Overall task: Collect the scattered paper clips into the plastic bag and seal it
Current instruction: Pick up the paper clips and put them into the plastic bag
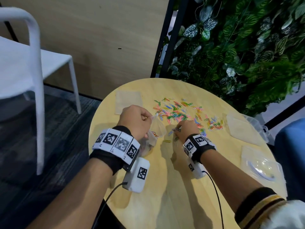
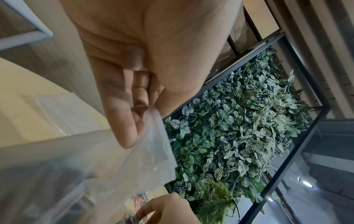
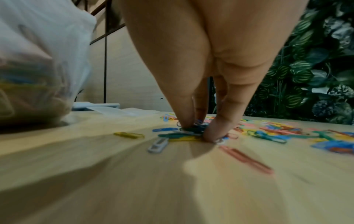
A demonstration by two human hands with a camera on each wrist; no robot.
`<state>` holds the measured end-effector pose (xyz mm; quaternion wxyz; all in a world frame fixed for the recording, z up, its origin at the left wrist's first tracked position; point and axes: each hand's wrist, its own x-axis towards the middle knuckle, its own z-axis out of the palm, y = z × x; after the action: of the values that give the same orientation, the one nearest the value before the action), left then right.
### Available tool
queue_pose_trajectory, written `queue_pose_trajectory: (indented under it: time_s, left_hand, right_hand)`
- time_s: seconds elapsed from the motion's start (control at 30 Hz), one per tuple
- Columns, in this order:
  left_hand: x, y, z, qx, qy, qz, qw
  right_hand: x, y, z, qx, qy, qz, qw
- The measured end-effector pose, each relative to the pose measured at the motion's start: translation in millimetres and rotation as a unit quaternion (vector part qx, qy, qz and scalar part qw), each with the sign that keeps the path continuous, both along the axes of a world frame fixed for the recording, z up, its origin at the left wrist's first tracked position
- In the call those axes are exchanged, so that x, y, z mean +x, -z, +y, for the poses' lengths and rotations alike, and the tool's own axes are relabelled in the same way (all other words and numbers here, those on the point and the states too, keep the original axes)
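Observation:
Coloured paper clips (image 1: 179,111) lie scattered across the middle of the round wooden table (image 1: 165,187). My left hand (image 1: 135,119) pinches the top edge of a clear plastic bag (image 1: 154,134), which hangs open with some clips inside; the same bag (image 2: 134,159) fills the left wrist view. My right hand (image 1: 186,129) reaches down just right of the bag, fingertips (image 3: 210,133) and thumb pinching a small bunch of clips (image 3: 193,130) against the tabletop. Loose yellow (image 3: 128,134), white (image 3: 158,144) and pink (image 3: 247,159) clips lie around it.
A flat empty bag (image 1: 128,101) lies at the table's far left. Clear plastic boxes (image 1: 245,128) and a lid (image 1: 262,166) sit along the right edge. A white chair (image 1: 33,63) stands to the left, a plant wall (image 1: 239,47) behind.

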<state>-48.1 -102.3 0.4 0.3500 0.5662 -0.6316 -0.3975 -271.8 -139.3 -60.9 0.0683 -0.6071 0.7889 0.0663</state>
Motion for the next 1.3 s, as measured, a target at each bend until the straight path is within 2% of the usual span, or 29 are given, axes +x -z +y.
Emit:
queue_pose_trajectory:
  time_s: [0.07,0.13,0.23,0.27,0.3,0.33,0.37,0.4,0.43,0.5,0.57,0.6,0.63,0.73,0.83,0.9,0.97,1.03,1.07,1.1,1.17,1.2,1.23,1.3]
  left_hand:
    - [0,0,1,0.003,0.009,-0.001,1.0]
    - [0,0,3,0.005,0.014,-0.003,1.0]
    - [-1,-2,6,0.006,0.021,-0.007,1.0]
    - [-1,-2,7,0.006,0.022,-0.008,1.0]
    - [-2,-2,8,0.007,0.024,-0.008,1.0]
    - [-2,-1,7,0.007,0.025,-0.009,1.0]
    - [-2,-1,7,0.009,0.027,-0.011,1.0]
    - [-2,0,7,0.012,0.029,-0.013,0.999]
    - [-3,1,6,0.017,0.031,-0.013,0.999]
    - [-4,2,5,0.029,0.034,-0.008,0.999]
    - [-6,2,5,0.033,0.036,-0.004,0.999]
    - [-7,1,6,0.033,0.036,-0.004,0.999]
    - [-8,1,6,0.031,0.035,-0.003,0.999]
    - [-10,2,7,0.022,0.024,0.0,0.999]
    - [-7,1,6,0.023,0.011,0.002,1.0]
    - [-4,1,4,0.027,0.01,0.009,1.0]
    - [-2,0,5,0.034,0.014,0.012,0.999]
    - [-2,-1,6,0.035,0.011,0.013,0.999]
    - [-2,-1,7,0.033,0.007,0.011,0.999]
    - [-1,-2,7,0.03,0.004,0.01,0.999]
    - [3,-2,5,0.026,-0.002,0.017,1.0]
    - [5,-2,5,0.026,-0.004,0.021,0.999]
    - [7,-1,4,0.025,-0.005,0.022,0.999]
    - [10,-1,3,0.025,-0.006,0.016,1.0]
  right_hand:
    - [-4,-5,6,0.008,0.0,0.013,1.0]
    - [-14,-9,12,-0.016,0.019,-0.014,1.0]
    - [-36,-9,22,-0.057,0.1,-0.131,0.985]
    - [-43,-8,26,-0.066,0.142,-0.212,0.965]
    - [-49,-7,30,-0.067,0.196,-0.332,0.92]
    - [-53,-6,33,-0.061,0.254,-0.474,0.841]
    - [-54,-7,36,-0.057,0.299,-0.589,0.749]
    - [-53,-11,38,-0.051,0.324,-0.661,0.675]
    - [-49,-18,41,-0.045,0.326,-0.705,0.628]
    - [-36,-35,45,-0.04,0.285,-0.765,0.577]
    - [-14,-53,52,-0.025,0.227,-0.803,0.551]
    - [-2,-59,56,-0.013,0.194,-0.81,0.554]
    - [11,-63,60,-0.002,0.16,-0.804,0.573]
    - [41,-63,65,0.0,0.074,-0.723,0.686]
    - [52,-60,65,-0.073,0.006,-0.575,0.815]
    - [53,-60,64,-0.124,-0.056,-0.48,0.867]
    - [54,-64,63,-0.135,-0.169,-0.345,0.913]
    - [52,-67,61,-0.094,-0.259,-0.258,0.926]
    - [49,-70,60,-0.079,-0.263,-0.266,0.924]
    - [45,-74,58,-0.079,-0.238,-0.308,0.918]
    - [34,-76,51,-0.122,-0.176,-0.37,0.904]
    - [28,-73,47,-0.146,-0.165,-0.348,0.911]
    - [25,-68,45,-0.152,-0.174,-0.292,0.928]
    - [22,-46,44,-0.078,-0.22,-0.171,0.957]
